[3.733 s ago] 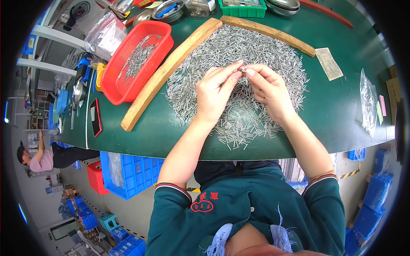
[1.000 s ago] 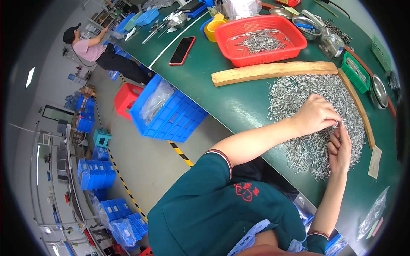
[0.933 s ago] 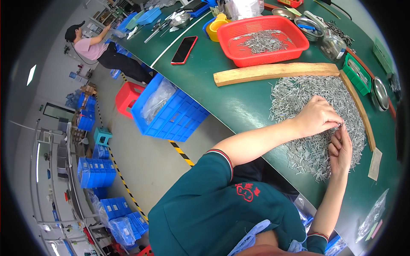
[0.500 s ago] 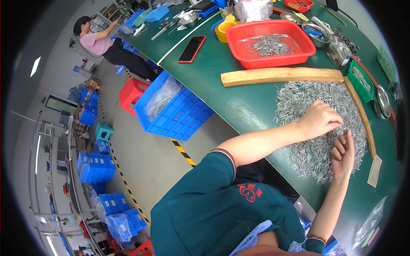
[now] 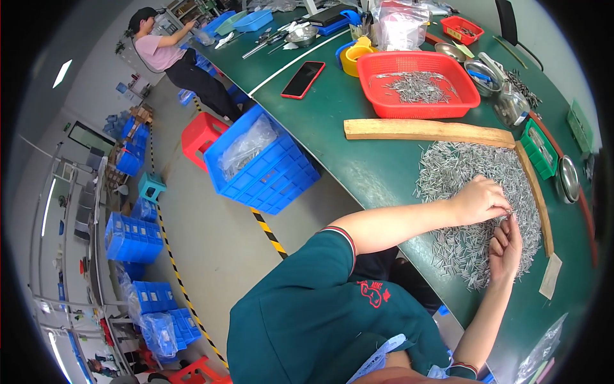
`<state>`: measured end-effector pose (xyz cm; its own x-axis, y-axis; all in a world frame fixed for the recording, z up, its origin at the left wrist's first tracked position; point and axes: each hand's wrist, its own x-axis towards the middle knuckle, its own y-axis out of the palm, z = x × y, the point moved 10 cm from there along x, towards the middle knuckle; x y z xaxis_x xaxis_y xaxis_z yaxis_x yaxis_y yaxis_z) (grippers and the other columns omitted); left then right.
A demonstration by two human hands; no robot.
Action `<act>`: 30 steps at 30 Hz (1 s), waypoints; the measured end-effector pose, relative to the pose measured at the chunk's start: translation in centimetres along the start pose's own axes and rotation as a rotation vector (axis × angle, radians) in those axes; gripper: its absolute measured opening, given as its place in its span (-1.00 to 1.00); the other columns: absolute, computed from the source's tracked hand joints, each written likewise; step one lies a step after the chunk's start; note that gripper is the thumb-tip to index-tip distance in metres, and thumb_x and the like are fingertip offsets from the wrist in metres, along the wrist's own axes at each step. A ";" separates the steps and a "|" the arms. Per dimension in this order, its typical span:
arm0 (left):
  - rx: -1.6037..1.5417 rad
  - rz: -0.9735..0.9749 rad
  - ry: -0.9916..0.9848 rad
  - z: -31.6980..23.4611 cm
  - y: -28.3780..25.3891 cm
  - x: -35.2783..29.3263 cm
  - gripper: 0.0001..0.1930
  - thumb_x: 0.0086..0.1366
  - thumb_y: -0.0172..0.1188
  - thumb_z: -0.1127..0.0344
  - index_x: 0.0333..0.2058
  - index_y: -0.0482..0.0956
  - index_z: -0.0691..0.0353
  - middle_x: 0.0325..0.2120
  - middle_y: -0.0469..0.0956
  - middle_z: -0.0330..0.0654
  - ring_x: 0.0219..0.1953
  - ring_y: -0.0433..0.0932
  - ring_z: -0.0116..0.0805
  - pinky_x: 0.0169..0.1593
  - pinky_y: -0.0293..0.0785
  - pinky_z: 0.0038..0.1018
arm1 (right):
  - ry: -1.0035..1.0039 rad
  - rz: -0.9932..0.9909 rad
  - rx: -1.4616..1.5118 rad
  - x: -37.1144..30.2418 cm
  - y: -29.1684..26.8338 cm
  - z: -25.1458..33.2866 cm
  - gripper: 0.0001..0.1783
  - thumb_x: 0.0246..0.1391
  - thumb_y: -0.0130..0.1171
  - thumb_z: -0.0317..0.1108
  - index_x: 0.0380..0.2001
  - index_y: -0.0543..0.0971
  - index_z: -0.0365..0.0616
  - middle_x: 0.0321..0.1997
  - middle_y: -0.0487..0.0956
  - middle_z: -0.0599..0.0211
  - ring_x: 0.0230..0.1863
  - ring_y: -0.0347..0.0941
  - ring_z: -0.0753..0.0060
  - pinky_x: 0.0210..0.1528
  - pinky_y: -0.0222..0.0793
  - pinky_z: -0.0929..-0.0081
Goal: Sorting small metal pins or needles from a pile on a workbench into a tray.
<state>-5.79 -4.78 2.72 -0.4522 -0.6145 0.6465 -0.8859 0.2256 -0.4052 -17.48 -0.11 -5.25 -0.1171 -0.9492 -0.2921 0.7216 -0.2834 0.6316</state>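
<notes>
Head view showed us both hands over the pile of pins [image 5: 448,169], which lay spread on the table [image 5: 358,163]. The left hand [image 5: 484,200] had its thumb and fingers bent together, and their tips met those of the right hand [image 5: 505,248], whose other fingers were curled. Whether either hand was clamped on a pin we could not tell, as the place was too small. One wooden bar [image 5: 428,131] lay along the pile's upper edge, and a second bar [image 5: 536,195] along its right edge. Above the first bar stood a red basket [image 5: 422,112], with more pins inside. We saw a phone [image 5: 303,80] left of the basket, and a paper [image 5: 550,276] near the second bar's lower end.
</notes>
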 end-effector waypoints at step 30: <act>-0.029 -0.170 0.106 -1.4 -1.4 0.0 -0.89 0.07 0.28 0.27 -0.37 0.67 0.01 -0.39 0.53 -0.36 -0.24 0.50 -0.36 -0.09 0.30 -0.36 | 0.069 0.028 0.092 -0.6 1.4 -0.4 -0.80 0.33 -0.07 -0.24 -0.26 0.40 -0.14 -0.51 0.21 0.61 -0.66 -0.02 0.87 -0.80 -0.19 0.83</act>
<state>-4.71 -4.04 4.18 -0.3029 -0.5629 0.7690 -0.9523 0.1479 -0.2669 -16.11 0.09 -4.48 -0.0484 -0.9463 -0.3198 0.6578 -0.2711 0.7027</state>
